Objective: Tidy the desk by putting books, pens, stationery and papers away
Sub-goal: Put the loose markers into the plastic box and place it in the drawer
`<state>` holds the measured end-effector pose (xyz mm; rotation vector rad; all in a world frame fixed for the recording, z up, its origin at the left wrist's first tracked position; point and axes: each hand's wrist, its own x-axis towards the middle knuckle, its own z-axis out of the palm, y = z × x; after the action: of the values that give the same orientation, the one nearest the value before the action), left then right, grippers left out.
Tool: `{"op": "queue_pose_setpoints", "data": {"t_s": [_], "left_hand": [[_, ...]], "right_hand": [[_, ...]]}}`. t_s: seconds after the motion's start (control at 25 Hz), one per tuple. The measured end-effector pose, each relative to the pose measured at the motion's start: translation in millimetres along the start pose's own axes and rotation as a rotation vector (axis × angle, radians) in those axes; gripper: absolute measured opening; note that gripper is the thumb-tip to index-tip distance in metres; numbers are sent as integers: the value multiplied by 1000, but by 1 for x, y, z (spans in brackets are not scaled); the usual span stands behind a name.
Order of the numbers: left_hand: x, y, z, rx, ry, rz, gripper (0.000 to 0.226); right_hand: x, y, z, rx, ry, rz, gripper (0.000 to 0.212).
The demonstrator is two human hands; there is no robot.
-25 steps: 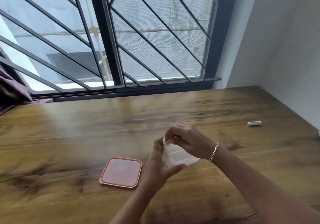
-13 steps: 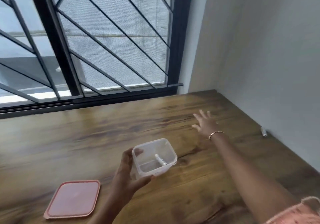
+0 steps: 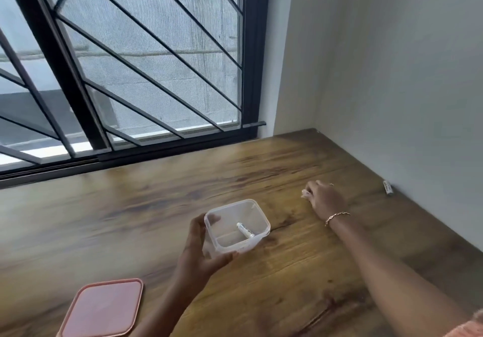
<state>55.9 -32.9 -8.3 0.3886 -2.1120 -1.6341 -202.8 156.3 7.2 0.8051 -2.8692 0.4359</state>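
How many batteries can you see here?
2: one battery inside the clear tub in the left hand, a second battery against the wall. The right hand may hide another.

Light: soft, even daylight from the window (image 3: 146, 57) at the back left.
Brightness: moderate; wall (image 3: 392, 75) flat grey, dimmer toward the corner.
Glare: pale sheen on the desk (image 3: 130, 206) below the sill, washing out the grain there.
Shadows: faint and soft-edged, darkening the desk just right of the right forearm.
Blur: motion smear over the right hand (image 3: 324, 198), fingertips unreadable; grain streaked at the left.
Focus: tub (image 3: 236, 228) rim fairly sharp; lid (image 3: 104, 308) at the bottom edge soft.
Distortion: wide-angle bending, window bars leaning, wall line bowing toward the right edge.
Noise: compression mush across the wall and the window mesh.
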Motion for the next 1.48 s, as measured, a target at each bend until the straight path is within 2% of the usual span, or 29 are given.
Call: {"op": "queue_pose_setpoints", "data": {"t_s": [0.04,0.12,0.2,0.24,0.4,0.48,0.56,0.64,0.68,0.8,0.88,1.04,1.2,1.36,1.48], "left_hand": [[2,0,3,4,-2,-2,73],[9,0,9,19,-19,2,73],[18,-1,16,33,-30,13,74],[23,-1,19,39,-38,21,75],[45,6,33,48,-59,61,74],[54,8,40,54,-63,74,73],[62,10,44,66,-60,75,72],[69,9,49,58,-59,68,74],[73,9,51,54,-56,63,77],[86,9,55,61,-49,55,81],[93,10,56,61,-42,41,79],[98,8,58,37,-21,15,78],[92,3,59,13,-19,-3,77],[91,4,59,30,-29,5,77],[91,10,58,36,-37,11,83]], "right_hand": [[-8,-16,-12,145,77,-91,19],[-21,-55,-43,381,184,-386,17],[-29,-90,-67,388,107,-671,18],[-31,-101,-71,321,39,-738,18],[-30,-111,-60,-8,-116,-756,15],[-25,-104,-60,18,-121,-740,16],[-5,-83,-61,133,55,-636,16],[19,-36,-63,126,276,-382,18],[28,-5,-63,47,295,-217,19],[27,79,-59,-243,3,249,29],[14,109,-50,-299,-129,412,37],[2,130,-37,-229,-208,460,45],[-4,136,-31,-264,-98,426,39],[5,140,-34,-261,-146,458,41],[7,137,-38,-173,-30,511,35]]}}
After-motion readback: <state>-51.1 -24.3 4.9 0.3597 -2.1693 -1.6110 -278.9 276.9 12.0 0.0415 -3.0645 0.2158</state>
